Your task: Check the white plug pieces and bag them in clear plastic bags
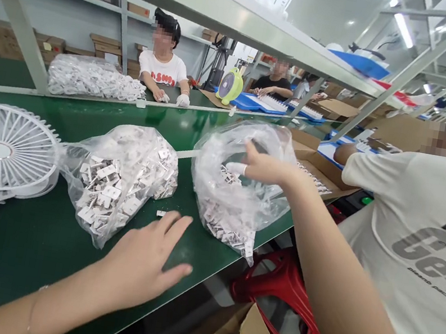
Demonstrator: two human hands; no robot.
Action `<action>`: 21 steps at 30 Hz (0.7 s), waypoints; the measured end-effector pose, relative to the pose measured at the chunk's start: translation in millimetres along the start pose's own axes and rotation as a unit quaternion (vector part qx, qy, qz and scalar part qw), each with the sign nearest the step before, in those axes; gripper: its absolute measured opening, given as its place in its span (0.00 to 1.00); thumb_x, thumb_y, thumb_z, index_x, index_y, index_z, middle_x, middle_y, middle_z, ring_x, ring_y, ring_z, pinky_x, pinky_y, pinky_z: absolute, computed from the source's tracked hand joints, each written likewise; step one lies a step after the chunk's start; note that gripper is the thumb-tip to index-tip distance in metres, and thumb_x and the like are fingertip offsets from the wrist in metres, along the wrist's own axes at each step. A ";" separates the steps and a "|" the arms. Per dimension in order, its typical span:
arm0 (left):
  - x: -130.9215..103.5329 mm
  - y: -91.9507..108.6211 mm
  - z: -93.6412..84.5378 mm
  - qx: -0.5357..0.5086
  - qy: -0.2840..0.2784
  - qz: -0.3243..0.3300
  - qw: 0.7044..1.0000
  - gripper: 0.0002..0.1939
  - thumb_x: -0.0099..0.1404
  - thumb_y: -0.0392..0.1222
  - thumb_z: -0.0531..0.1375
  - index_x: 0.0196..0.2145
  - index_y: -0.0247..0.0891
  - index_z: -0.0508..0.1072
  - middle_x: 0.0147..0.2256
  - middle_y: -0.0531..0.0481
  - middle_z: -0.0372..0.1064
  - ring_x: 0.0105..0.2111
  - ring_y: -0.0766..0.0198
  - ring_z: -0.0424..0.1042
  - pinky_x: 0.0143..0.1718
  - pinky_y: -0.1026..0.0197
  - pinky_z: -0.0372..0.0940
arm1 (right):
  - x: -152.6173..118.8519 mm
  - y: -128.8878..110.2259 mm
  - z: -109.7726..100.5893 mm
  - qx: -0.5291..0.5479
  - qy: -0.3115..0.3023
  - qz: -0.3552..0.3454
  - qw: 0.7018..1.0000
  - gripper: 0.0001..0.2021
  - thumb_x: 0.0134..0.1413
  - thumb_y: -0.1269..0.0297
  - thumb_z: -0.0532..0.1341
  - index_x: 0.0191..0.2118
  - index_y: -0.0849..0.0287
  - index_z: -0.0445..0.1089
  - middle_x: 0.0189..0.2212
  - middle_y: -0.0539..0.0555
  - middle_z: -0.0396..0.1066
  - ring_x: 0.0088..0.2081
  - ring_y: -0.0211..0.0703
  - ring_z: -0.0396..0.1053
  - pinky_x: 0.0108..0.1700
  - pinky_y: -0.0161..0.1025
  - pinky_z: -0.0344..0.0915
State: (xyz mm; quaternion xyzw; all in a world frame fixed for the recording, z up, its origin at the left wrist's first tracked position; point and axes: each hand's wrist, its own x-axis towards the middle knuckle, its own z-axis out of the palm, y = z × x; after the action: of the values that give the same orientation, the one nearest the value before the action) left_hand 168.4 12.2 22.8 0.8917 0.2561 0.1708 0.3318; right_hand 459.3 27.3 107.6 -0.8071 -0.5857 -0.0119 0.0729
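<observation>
Plastic bag (240,192) of small white parts at table (42,251) edge; right hand (263,167) reaches into its mouth, grip loose, nothing held. Left hand (145,262) flat, released. Second bag (118,178) unopened beside.

bright | ceiling tube lights (403,29) glaring | soft shadows | edges warped, slightly blurred

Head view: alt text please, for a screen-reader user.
The right hand reaches into an open plastic bag of small white parts on a green table. The left hand rests flat beside a second bag; a white fan stands left.
</observation>
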 end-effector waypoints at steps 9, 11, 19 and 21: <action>4.8 -61.2 43.2 0.313 -0.083 -0.059 0.944 0.07 0.68 0.38 0.55 0.39 0.33 0.71 0.35 0.50 0.71 0.29 0.66 0.71 0.29 0.61 0.69 | -90.7 -44.0 16.4 -0.182 -0.249 -0.066 0.949 0.08 0.60 0.62 0.61 0.36 0.63 0.72 0.35 0.52 0.73 0.41 0.43 0.71 0.51 0.50 0.63; 14.3 -58.8 39.6 0.328 -0.067 -0.042 0.941 0.08 0.68 0.39 0.55 0.42 0.34 0.70 0.39 0.47 0.71 0.33 0.64 0.72 0.31 0.60 0.70 | -103.2 -47.9 13.8 -0.204 -0.252 -0.081 0.942 0.06 0.58 0.66 0.62 0.33 0.63 0.72 0.36 0.52 0.73 0.44 0.44 0.70 0.54 0.51 0.60; 51.6 -53.5 48.9 0.336 -0.037 -0.026 0.941 0.09 0.66 0.40 0.58 0.43 0.35 0.71 0.41 0.47 0.71 0.40 0.60 0.71 0.38 0.54 0.70 | -125.8 -47.6 0.0 -0.226 -0.220 -0.068 0.947 0.13 0.41 0.84 0.57 0.30 0.62 0.73 0.34 0.57 0.75 0.43 0.51 0.70 0.59 0.54 0.46; 55.8 -54.3 49.9 0.330 -0.037 -0.032 0.943 0.10 0.66 0.41 0.58 0.43 0.35 0.71 0.42 0.47 0.70 0.40 0.60 0.72 0.38 0.54 0.70 | -127.5 -47.8 2.6 -0.218 -0.221 -0.082 0.947 0.13 0.40 0.82 0.57 0.31 0.60 0.72 0.35 0.57 0.75 0.42 0.50 0.70 0.55 0.50 0.51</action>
State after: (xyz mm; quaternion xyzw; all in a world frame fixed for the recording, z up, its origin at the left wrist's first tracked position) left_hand 218.6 54.1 -42.6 0.9481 0.3144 0.0327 0.0334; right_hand 373.8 -78.2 96.6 -0.7345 -0.6348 0.0338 -0.2377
